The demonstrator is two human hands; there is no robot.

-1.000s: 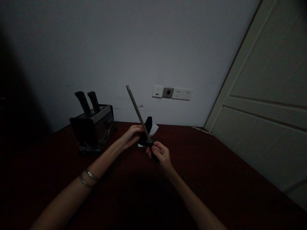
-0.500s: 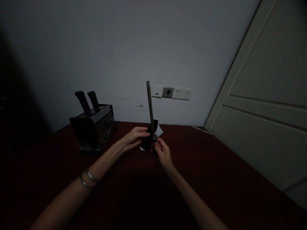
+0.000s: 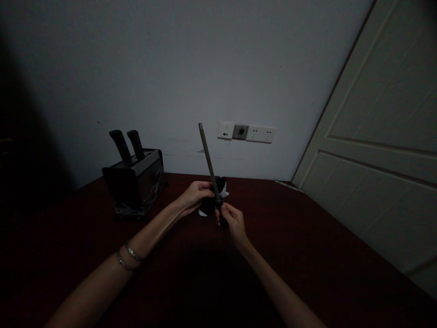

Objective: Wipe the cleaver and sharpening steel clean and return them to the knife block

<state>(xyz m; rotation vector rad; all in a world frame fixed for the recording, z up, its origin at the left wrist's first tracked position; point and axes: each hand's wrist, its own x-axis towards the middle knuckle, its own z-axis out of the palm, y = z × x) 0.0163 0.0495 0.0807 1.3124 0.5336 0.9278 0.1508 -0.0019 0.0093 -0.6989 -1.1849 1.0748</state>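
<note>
A long thin grey rod on a dark handle, which looks like a sharpening steel (image 3: 208, 157), points up and tilts to the left. My right hand (image 3: 233, 221) is closed round its dark handle. My left hand (image 3: 196, 197) pinches a black and white cloth (image 3: 206, 209) against the lower part of the rod. Part of the cloth shows behind the rod, and the left fingertips are partly hidden by it. Two metal bracelets circle my left forearm.
To the left stands a knife block (image 3: 133, 182) with two black-handled knives (image 3: 120, 145) in it. Behind the dark red table (image 3: 307, 255) is a wall with a row of sockets (image 3: 246, 132). A pale panelled door (image 3: 378, 159) rises at the right.
The rod has tipped further to the left and its tip is a little lower. The cloth's upper part has crumpled down around the rod. The right hand has shifted slightly down.
</note>
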